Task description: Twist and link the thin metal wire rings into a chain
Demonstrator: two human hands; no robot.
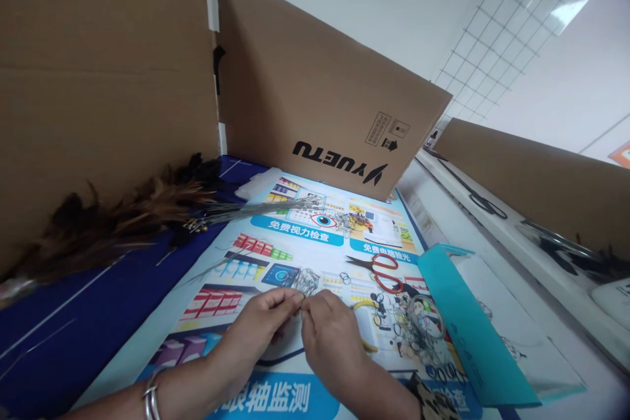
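Observation:
My left hand and my right hand meet over the printed mat, fingertips pinched close together. What they hold between them is too small to make out. Just beyond the fingertips lies a small tangle of thin wire. Scissors with orange-red handles rest to the right, blades pointing left. Near my right hand is a yellow-handled tool, partly hidden. Beside it spreads a pile of small rings and wire pieces.
Brown feathers and a bundle of thin metal stems lie at the left and back. Cardboard panels stand behind and to the left. An open teal box sits at the right, before a white ledge with black scissors.

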